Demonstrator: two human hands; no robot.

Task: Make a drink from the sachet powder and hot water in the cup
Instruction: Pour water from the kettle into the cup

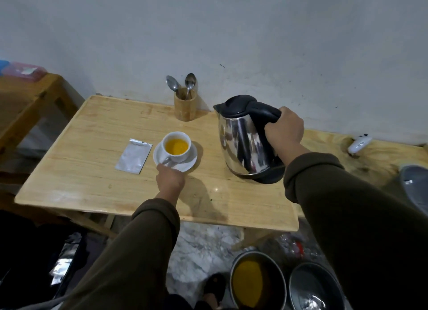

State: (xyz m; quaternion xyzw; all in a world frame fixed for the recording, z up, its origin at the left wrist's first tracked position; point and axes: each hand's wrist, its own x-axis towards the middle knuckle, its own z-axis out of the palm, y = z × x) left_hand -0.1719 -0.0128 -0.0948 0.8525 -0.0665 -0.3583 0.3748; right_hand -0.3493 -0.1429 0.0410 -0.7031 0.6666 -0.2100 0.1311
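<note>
The right hand (283, 129) has its grip closed round the black handle of the steel kettle (249, 139), which stands upright, or very nearly so, with its base on or just above the desk (92, 129); contact under the base cannot be told for sure. From that grip the cup (176, 146) lies to the left and slightly nearer the person, and the kettle's spout points that same way, so the line from handle to spout already runs toward the cup; the two are apart, with bare wood between them. The cup sits on a white saucer (192, 159) and holds yellow-orange liquid, which suggests powder and water are already in; stirring looks like what is left. The left hand (170, 180) is the nearer one, its fingers at the saucer's near rim by the cup's handle; whether they pinch the handle or merely steady the saucer cannot be told. Just left of that grip lies the silver sachet (134, 156), flat, its long axis running away from the person, its far end torn open. Beyond the cup, against the wall, a wooden holder (185, 107) carries two spoons (190, 84); either hand would reach past the cup for one. The desk is pale wood; below, on the floor, stand metal pots (257, 282).
</note>
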